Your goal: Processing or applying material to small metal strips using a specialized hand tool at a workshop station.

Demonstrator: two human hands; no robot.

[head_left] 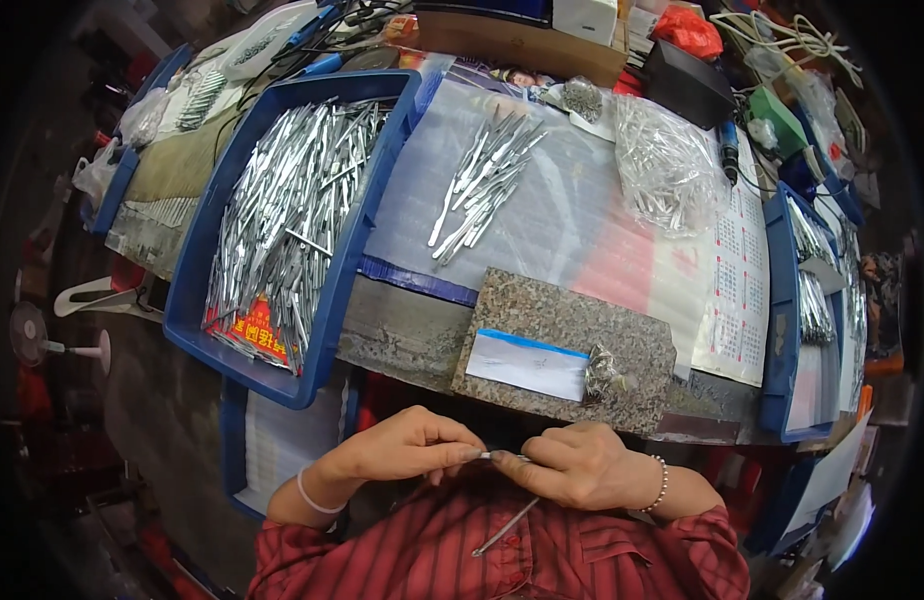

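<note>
Close to my body, both hands meet fingertip to fingertip. My left hand pinches one end of a small light-coloured piece, too small to tell its kind. My right hand is closed with its thumb and finger at the other end. A slim silver metal rod slants down from under my right hand, in front of the red striped shirt. Just beyond the hands, a speckled stone slab carries a white paper pad with a blue edge and a small clear plastic bag.
On the left, a deep blue tray holds many slim metal pieces. A loose pile of similar pieces lies on the plastic-covered table. A clear bag of parts and another blue tray are at right. A lower blue tray stands at left.
</note>
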